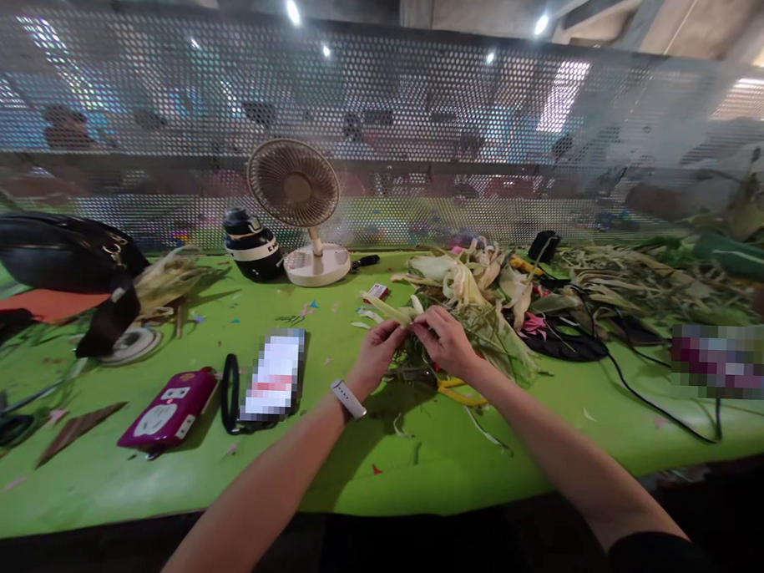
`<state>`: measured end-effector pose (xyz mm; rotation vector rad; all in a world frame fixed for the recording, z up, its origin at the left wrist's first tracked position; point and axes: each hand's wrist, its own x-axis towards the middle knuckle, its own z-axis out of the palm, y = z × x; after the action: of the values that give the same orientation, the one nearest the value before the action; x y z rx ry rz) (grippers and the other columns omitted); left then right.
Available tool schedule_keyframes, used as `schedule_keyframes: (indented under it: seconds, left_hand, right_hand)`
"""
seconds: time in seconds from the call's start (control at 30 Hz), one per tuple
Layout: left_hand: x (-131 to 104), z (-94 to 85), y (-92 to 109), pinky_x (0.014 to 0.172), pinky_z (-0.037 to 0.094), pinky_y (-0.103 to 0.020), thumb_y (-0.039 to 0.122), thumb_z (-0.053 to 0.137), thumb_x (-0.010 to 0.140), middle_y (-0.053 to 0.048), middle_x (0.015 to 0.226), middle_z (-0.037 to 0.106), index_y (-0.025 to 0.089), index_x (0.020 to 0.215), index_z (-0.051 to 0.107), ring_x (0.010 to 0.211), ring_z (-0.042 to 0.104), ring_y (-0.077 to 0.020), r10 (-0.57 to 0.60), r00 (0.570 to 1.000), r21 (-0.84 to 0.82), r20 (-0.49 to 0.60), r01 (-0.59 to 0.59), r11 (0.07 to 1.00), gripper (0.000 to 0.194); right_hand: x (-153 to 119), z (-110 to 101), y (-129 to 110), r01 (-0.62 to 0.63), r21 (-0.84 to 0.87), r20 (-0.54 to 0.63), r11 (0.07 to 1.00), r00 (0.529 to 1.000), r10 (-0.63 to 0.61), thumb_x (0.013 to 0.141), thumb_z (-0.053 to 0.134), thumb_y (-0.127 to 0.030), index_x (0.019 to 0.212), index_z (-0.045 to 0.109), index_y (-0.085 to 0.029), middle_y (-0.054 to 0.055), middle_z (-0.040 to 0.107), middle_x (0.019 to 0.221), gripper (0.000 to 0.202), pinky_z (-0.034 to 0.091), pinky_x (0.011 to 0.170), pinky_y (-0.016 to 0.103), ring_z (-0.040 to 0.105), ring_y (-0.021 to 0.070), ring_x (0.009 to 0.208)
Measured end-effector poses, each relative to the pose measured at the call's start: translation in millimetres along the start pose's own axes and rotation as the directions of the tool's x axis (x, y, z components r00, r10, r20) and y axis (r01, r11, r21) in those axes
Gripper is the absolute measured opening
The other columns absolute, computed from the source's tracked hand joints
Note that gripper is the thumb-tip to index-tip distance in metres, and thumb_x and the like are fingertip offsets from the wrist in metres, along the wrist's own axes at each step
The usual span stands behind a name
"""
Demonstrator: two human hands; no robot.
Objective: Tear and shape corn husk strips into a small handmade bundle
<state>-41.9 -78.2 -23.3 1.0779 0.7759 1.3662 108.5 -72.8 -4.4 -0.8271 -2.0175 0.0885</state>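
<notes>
My left hand and my right hand meet above the table, both closed in a pinch on a pale green corn husk. One strip of it points out to the left past my left fingertips, and a short piece sticks up between the hands. Just behind my right hand lies a heap of dried husks. Yellow-handled pliers lie under my right wrist, their jaws toward the left. A small red and white box sits just beyond the husk strip.
On the green table stand a fan and a black bottle. A phone, a purple pouch and scissors lie to the left. A black cable curves across the right side. Perforated metal panels rise behind.
</notes>
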Motion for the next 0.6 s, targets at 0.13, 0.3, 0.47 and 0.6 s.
schedule_keyframes:
  seconds: [0.13,0.3,0.47,0.6]
  left_hand:
    - [1.4,-2.9,-3.3,0.072,0.047,-0.025,0.04,0.075,0.064,-0.001,0.079,0.07,0.019,0.082,0.073,0.072,0.059,-0.0121,0.014,1.0,0.039,0.022,-0.015,0.999,0.028]
    - [1.7,-1.8,-2.3,0.087,0.047,-0.027,0.037,0.076,0.065,-0.003,0.096,0.072,0.021,0.089,0.073,0.088,0.063,-0.0151,-0.029,0.998,-0.058,0.063,0.033,0.998,0.029]
    - [2.4,-3.0,-4.4,0.086,0.047,-0.026,0.032,0.077,0.063,-0.002,0.095,0.073,0.02,0.086,0.073,0.087,0.064,-0.0136,-0.089,0.995,-0.168,0.046,0.096,0.981,0.026]
    - [1.8,-2.1,-4.0,0.083,0.048,-0.025,0.029,0.079,0.06,-0.002,0.088,0.073,0.02,0.085,0.073,0.082,0.065,-0.0131,-0.108,0.994,-0.19,0.018,0.11,0.976,0.027]
  right_hand:
    - [1.9,-2.2,-3.1,-0.095,0.101,-0.012,0.99,0.995,0.097,0.09,0.047,-0.029,0.079,0.056,-0.02,0.003,0.057,0.074,0.017,0.045,0.068,0.027,0.054,0.0154,0.072]
    - [4.0,-2.5,-0.9,-0.2,0.187,-0.037,0.962,0.977,0.21,0.088,0.049,-0.032,0.077,0.057,-0.02,0.002,0.06,0.073,0.018,0.045,0.066,0.025,0.056,0.0143,0.069]
    - [3.3,-1.5,-0.1,-0.219,0.2,-0.04,0.955,0.972,0.231,0.087,0.051,-0.032,0.078,0.058,-0.019,0.002,0.061,0.074,0.018,0.046,0.068,0.026,0.057,0.0144,0.071]
    - [1.1,0.2,-1.2,-0.265,0.231,-0.058,0.936,0.957,0.286,0.087,0.051,-0.034,0.081,0.058,-0.019,0.002,0.062,0.076,0.018,0.047,0.068,0.026,0.058,0.0145,0.071]
